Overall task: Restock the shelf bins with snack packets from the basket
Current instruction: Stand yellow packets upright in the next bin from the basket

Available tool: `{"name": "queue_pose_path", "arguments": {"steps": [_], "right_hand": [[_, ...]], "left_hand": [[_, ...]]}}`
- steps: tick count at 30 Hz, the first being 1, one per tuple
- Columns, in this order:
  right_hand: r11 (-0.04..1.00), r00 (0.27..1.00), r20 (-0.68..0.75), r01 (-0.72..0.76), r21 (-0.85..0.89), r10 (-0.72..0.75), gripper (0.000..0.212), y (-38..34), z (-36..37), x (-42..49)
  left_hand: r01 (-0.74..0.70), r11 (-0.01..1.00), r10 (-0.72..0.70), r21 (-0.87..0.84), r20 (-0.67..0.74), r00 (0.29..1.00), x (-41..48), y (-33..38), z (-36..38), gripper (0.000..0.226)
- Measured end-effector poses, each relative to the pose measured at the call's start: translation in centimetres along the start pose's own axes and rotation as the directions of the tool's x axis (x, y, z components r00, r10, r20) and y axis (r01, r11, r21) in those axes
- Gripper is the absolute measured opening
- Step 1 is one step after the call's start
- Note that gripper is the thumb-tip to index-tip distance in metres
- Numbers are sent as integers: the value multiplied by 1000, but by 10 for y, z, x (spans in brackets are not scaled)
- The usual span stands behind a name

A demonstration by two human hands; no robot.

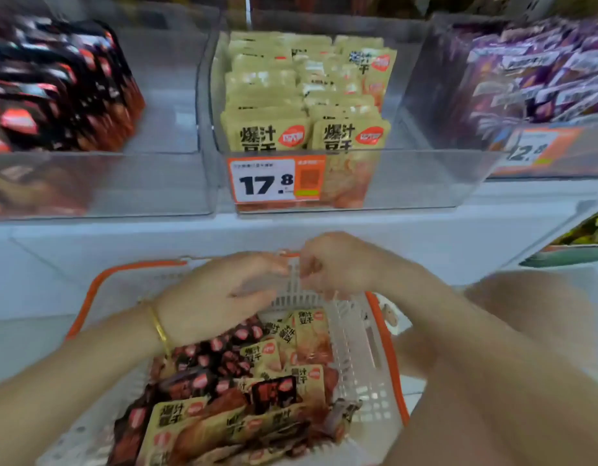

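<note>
Snack packets (257, 391) are heaped in the orange-rimmed basket (358, 351) below the shelf (190, 230); beige ones are stacked in the middle bin (425, 183). The left grip (217, 297) is held relaxed over the basket; whether anything is pinched by the curled right grip (337, 264) cannot be told.

Tan, black-red and purple over a white shelf (324, 227)

I see a white slatted basket (358, 348) with an orange rim, its tan packets (262, 356) printed with black characters and a red oval, mixed with black-and-red packets (220, 354). The clear middle bin (425, 183) shows the same tan print, the left stack (55, 89) is black and red, and the right stack (532, 68) is purple. The price tag (267, 179) is white with an orange frame and black digits. The bracelet (160, 327) is gold.
</note>
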State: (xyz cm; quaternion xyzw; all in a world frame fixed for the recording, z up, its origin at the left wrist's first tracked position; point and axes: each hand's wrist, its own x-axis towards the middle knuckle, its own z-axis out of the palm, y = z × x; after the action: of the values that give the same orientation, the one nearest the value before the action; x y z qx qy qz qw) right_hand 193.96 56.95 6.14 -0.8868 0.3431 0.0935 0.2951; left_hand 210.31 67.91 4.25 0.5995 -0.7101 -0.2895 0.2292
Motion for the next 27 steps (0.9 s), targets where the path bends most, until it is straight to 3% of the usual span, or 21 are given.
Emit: {"name": "queue_pose_path", "arguments": {"steps": [3,5,9,14,17,20,22,25,27], "right_hand": [[990,955,271,-100,-99,124,18,27,89,46],[983,906,384,-146,-110,177,17,43,145,62],[969,888,396,-181,-168,235,42,51,220,61],[947,883,408,-111,-300,232,27,49,243,60],[973,922,324,-164,-162,210,15,42,215,73],[995,952,289,-95,-22,97,12,22,149,83],[973,950,309,-110,202,43,16,9,112,79],[824,988,156,-86,560,-3,8,-19,74,62],[668,999,45,-17,744,-24,8,-42,55,49]], "left_hand": [[181,964,-206,194,119,971,-13,-46,31,34],[175,927,-247,331,191,950,-18,-61,46,35],[125,898,-277,422,320,906,-18,-66,61,38],[178,897,-308,406,282,908,-17,-78,56,34],[233,896,-348,378,273,897,-17,-84,53,39],[309,901,-385,304,234,893,-17,-83,45,42],[343,916,-376,207,147,915,-18,-79,35,40],[342,939,-344,-31,-72,936,-20,-71,8,26],[288,937,-330,-200,-230,915,-25,-63,-19,26]]}}
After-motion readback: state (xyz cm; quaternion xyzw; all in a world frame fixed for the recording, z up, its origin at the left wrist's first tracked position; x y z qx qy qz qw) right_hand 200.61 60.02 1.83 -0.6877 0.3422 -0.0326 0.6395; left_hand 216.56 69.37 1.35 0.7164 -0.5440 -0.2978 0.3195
